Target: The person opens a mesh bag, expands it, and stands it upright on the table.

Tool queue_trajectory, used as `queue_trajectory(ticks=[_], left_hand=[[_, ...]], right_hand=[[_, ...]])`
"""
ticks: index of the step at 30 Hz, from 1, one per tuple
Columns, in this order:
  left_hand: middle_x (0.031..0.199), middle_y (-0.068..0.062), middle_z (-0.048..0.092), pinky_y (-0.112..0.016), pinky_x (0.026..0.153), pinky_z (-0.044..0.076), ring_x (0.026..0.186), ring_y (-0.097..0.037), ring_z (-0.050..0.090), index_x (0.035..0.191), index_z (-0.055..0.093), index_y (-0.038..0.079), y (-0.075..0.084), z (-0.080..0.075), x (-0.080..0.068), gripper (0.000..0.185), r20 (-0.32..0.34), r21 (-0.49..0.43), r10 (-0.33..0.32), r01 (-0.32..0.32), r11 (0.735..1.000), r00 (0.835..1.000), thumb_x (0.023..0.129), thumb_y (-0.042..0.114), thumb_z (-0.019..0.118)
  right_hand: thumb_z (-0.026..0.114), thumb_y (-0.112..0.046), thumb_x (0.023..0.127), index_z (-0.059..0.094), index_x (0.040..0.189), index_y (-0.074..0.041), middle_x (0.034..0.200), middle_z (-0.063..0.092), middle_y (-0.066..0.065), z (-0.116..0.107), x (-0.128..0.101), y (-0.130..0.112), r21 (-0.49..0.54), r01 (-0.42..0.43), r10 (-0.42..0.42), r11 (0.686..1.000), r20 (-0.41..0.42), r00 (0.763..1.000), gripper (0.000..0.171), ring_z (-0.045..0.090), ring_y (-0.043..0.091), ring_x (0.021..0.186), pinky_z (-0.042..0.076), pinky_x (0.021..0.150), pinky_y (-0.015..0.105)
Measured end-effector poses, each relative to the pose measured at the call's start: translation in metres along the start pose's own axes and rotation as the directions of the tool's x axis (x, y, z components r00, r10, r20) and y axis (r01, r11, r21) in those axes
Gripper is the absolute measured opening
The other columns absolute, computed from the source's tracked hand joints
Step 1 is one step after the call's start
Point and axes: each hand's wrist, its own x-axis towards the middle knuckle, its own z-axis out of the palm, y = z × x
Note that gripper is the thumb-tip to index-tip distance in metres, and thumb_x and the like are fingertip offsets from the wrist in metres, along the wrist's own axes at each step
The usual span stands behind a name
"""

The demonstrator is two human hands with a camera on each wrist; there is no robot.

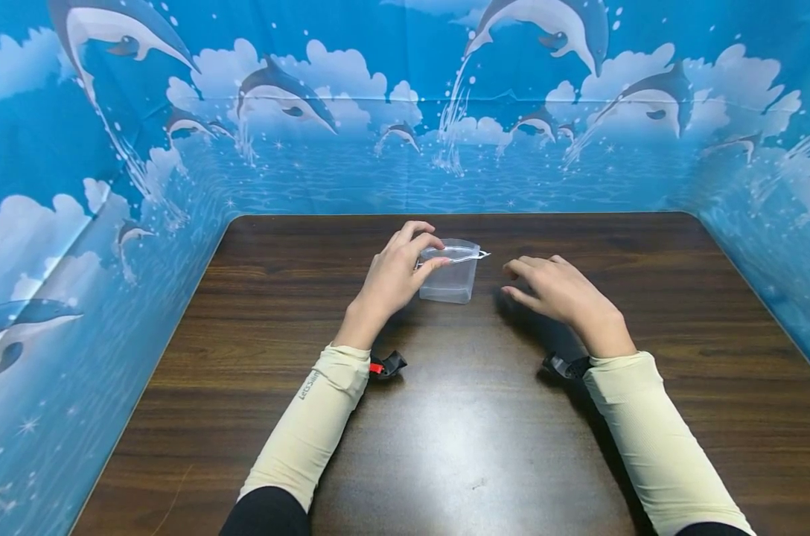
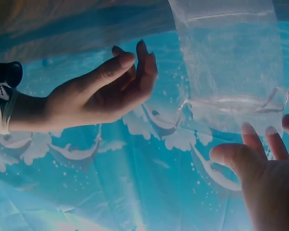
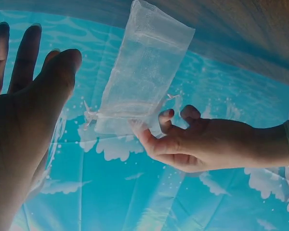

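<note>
From the head view, a small sheer organza drawstring pouch stands upright on the dark wooden table, toward the far middle of it. The left hand curls over the pouch's top edge, thumb and fingertips pinching it at the drawstring line. The right hand lies just beside the pouch on the table, fingers loosely extended and holding nothing, apart from the fabric.

The right wrist view shows what the head view cannot: the pouch is see-through mesh, with a gathered cord and small tied ends near its mouth, and the left hand touches only that mouth end with its fingertips. The right hand fills the near edge there, fingers straight.

The left wrist view gives the opposite side: the pouch with its cord band, the left hand close by it, and the right hand relaxed and clear of the fabric. A blue dolphin-print backdrop surrounds the table
</note>
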Motion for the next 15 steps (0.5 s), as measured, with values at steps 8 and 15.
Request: queue_trajectory(ticks=[8,15], left_hand=[[0.131,0.001,0.05,-0.035,0.067,0.05,0.112,-0.017,0.054,0.101,0.062,0.022,0.003,-0.005,-0.001,0.021,0.054,-0.005,0.0,0.0,1.0,0.999,0.089,0.04,0.061],[0.136,0.001,0.048,-0.035,0.068,0.05,0.113,-0.017,0.055,0.104,0.062,0.024,0.006,-0.013,-0.002,0.029,0.07,0.03,0.014,-0.017,0.999,0.997,0.088,0.047,0.06]], right_hand=[[0.059,-0.039,0.094,0.06,0.116,-0.014,0.11,0.065,0.004,0.0,-0.002,-0.001,0.007,-0.027,0.027,1.0,0.046,0.999,0.033,0.062,0.023,0.101,0.039,0.098,0.055],[0.06,-0.038,0.094,0.06,0.114,-0.015,0.109,0.065,0.003,-0.003,-0.002,-0.001,0.008,-0.023,0.022,1.0,0.025,0.999,0.031,0.062,0.021,0.1,0.04,0.096,0.052]])
